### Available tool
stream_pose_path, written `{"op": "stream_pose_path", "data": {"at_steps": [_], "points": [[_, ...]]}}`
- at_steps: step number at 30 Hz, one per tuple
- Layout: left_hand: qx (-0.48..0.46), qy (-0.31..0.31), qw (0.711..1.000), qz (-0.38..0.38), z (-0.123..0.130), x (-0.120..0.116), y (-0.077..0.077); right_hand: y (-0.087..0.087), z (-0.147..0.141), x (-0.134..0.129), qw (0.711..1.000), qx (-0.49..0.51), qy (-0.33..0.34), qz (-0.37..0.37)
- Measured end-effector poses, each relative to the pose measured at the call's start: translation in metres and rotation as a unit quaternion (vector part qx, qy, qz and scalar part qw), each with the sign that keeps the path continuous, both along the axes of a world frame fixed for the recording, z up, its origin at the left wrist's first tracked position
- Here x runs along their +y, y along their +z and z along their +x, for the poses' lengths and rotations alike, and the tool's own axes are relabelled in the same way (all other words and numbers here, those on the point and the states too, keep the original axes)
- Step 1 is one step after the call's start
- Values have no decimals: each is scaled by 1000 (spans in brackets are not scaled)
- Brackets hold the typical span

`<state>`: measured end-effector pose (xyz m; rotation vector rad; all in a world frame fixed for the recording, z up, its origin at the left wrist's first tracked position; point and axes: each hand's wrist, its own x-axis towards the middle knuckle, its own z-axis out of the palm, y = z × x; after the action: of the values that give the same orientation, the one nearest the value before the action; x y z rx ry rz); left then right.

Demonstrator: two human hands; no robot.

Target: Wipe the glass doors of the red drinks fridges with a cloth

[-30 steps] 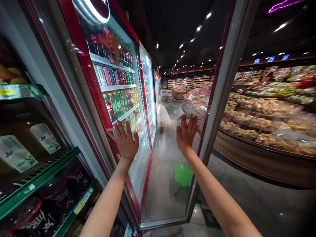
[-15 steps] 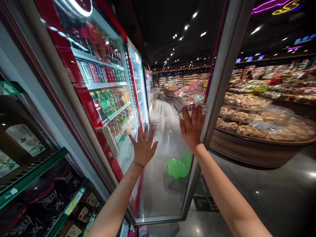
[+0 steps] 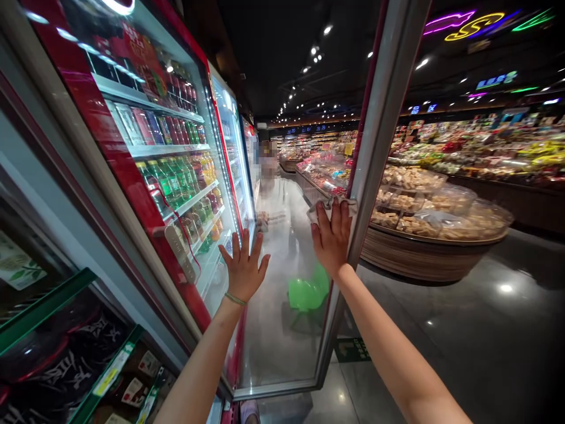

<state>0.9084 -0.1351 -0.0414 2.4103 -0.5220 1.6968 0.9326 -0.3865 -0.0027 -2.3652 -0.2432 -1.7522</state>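
Note:
A glass fridge door [image 3: 282, 359] with a grey frame stands swung out in front of me. My left hand [image 3: 244, 271], a thin green band at its wrist, has its fingers spread, palm towards the pane, and holds nothing. Whether it touches the glass I cannot tell. Higher and to the right, my right hand [image 3: 332, 238] presses a crumpled whitish cloth [image 3: 315, 212] against the pane beside the upright frame. Its fingers lie over the cloth and hide most of it. Through the pane shows a green chair [image 3: 309, 290], perhaps partly a reflection.
A red drinks fridge [image 3: 145, 176] with lit shelves of bottles and cans is on the left. Nearer, packs of dark bottles [image 3: 83, 353] sit on green-edged shelves. Right of the door is a round wooden food display [image 3: 415, 259] on the grey floor [image 3: 485, 330].
The whole view has shifted a little, so fridge, door and hands appear further left. My right hand stays on the cloth near the frame; my left keeps its spread fingers.

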Motion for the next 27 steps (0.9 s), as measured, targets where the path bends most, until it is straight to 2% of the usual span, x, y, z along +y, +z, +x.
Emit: {"op": "stream_pose_path", "data": {"at_steps": [1,4,6,8,11,13,15,18,20,22,24,26,27], "points": [[0,1,1000,5,-1,0,-3,-6,-2,1,1000,-11,6,-5],[16,5,1000,12,-5,3,-9,-45,-8,2,997,-42,37,-51],[21,5,1000,14,-6,5,-11,-54,-9,1,995,-52,52,-64],[22,6,1000,15,-8,5,-10,-36,-6,3,997,-61,48,-23],[16,14,1000,13,-11,3,-8,17,-2,19,995,-70,28,58],[10,16,1000,14,-13,2,-6,34,-5,36,997,-62,30,36],[14,12,1000,18,-15,4,-6,23,-11,50,995,-53,57,-61],[27,16,999,17,-19,14,-6,-16,-20,54,969,-71,108,-210],[29,32,999,1,-22,23,-7,-24,-21,44,971,-77,99,-204],[29,49,998,-23,-25,30,-8,-8,-18,34,990,-62,62,-112],[31,54,997,-41,-30,34,-10,19,-13,36,998,-49,32,-14],[27,53,997,-54,-35,36,-11,36,-12,51,998,-50,36,7],[24,51,997,-57,-37,36,-10,37,-12,62,997,-52,54,-26]]}}
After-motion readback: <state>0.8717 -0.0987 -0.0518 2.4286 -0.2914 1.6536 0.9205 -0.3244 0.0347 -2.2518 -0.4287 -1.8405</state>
